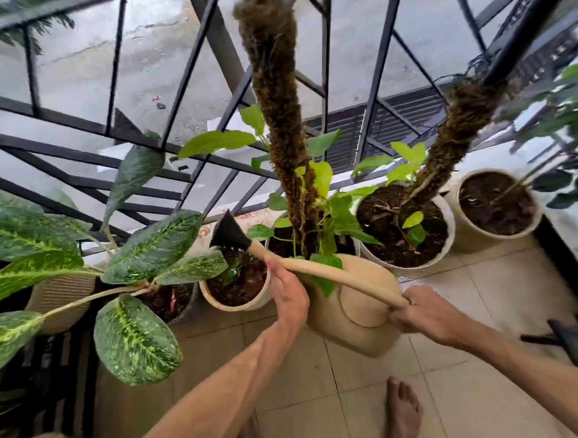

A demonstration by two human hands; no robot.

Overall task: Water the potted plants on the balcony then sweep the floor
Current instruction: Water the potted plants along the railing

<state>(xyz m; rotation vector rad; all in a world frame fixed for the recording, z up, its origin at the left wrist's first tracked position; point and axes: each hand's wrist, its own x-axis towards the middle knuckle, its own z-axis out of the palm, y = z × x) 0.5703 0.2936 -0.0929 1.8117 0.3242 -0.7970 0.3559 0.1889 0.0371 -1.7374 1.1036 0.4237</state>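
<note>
A beige watering can is tilted forward over the balcony pots. Its long spout ends in a black rose just above a small cream pot of dark soil. My left hand grips the spout from below, near its front. My right hand grips the can's handle at the rear. Behind the can stand two white pots with moss poles and light green leaves, one in the middle and one to its right.
A large spotted-leaf plant fills the left side. Another cream pot stands far right. A black metal railing runs behind the pots. The floor is beige tile; my bare foot stands on it. A dark object lies at right.
</note>
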